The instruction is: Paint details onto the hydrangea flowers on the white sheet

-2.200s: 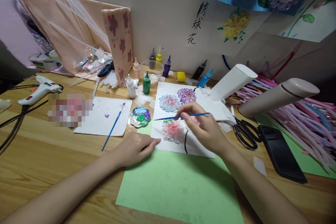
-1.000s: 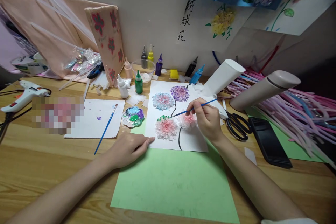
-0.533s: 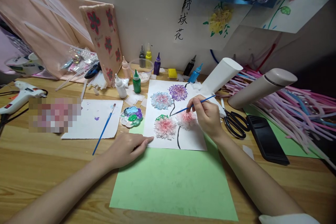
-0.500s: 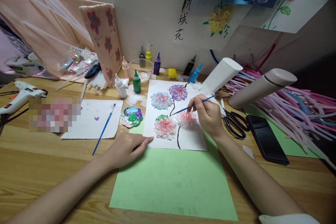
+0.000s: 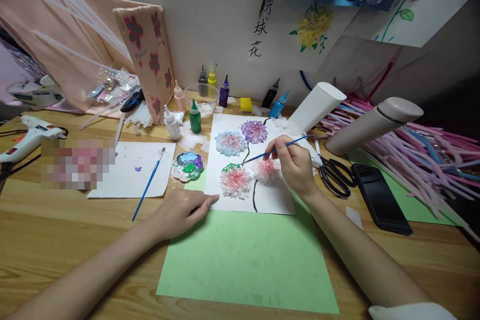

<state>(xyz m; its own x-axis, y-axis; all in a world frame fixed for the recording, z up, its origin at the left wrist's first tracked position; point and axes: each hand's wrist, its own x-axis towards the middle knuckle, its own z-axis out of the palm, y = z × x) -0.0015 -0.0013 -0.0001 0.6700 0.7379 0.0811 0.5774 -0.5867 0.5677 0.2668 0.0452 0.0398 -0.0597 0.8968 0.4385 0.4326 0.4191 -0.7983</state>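
Note:
My right hand (image 5: pixel 294 162) pinches a thin blue paintbrush (image 5: pixel 275 149), its tip low over the white paper (image 5: pixel 277 200) beside a dark painted stem. Four-cornered and flat, that paper carries several ruffled flowers: a purple one (image 5: pixel 254 131), a blue-pink one (image 5: pixel 230 143), a pink one (image 5: pixel 235 182) with green paint at its top edge, and another pink one (image 5: pixel 265 169) partly behind my right hand. My left hand (image 5: pixel 187 212) rests at the paper's lower left corner, index finger stretched onto it. A flower-shaped palette (image 5: pixel 187 166) with green, purple and blue paint lies left of the paper.
Green sheet (image 5: pixel 247 265) lies beneath the paper. Left: a second brush (image 5: pixel 148 185) on white paper (image 5: pixel 123 170) and a glue gun (image 5: pixel 37 132). Behind: paint bottles (image 5: pixel 195 116). Right: scissors (image 5: pixel 337 177), a black phone-like object (image 5: pixel 382 200), a tumbler (image 5: pixel 375 125) and pipe cleaners (image 5: pixel 420 160).
My right hand and the paintbrush have shifted very slightly left, the brush tip staying near the dark stem above the lower pink flower. My left hand has not visibly moved.

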